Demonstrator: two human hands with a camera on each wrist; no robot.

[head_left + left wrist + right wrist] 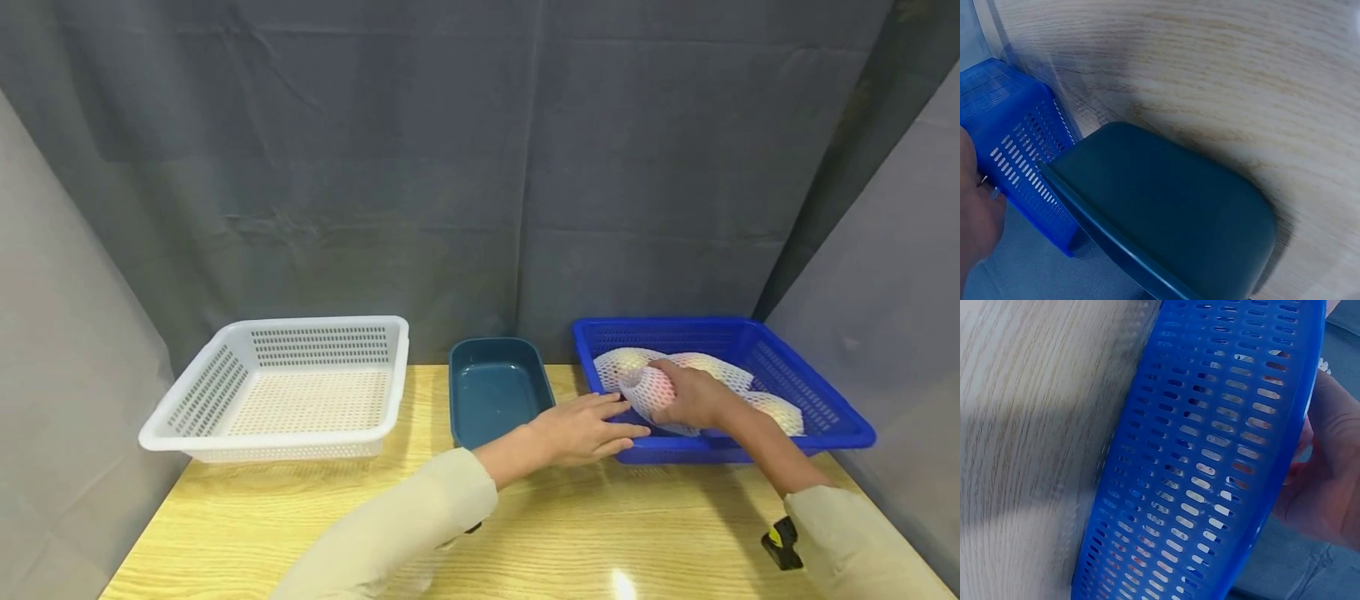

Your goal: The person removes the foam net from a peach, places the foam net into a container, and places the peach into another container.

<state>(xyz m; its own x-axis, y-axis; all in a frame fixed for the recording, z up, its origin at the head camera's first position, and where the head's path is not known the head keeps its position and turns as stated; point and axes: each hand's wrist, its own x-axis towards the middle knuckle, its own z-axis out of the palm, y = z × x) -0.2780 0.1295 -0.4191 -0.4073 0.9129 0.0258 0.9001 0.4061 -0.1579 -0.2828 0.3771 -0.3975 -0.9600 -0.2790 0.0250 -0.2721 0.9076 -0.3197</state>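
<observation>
In the head view, my right hand [696,398] grips a reddish round fruit [654,390] in a white foam net. It holds the fruit just inside the left part of a blue basket [836,442]. Several more netted fruits, pale yellow and pink, lie in that basket, such as the netted fruit [778,412] at the right. My left hand [588,429] reaches over the basket's near left corner with its fingers extended, close to the held fruit. In the right wrist view, the basket wall [1197,456] hides most of the fruit beside my right hand [1329,469].
A dark teal tray [501,387] stands mid-table behind my left forearm. At the left is a white slotted basket [315,400] with nothing in it. A grey curtain [420,167] hangs behind the wooden table [300,508]. A small black and yellow object [782,543] shows at the right sleeve.
</observation>
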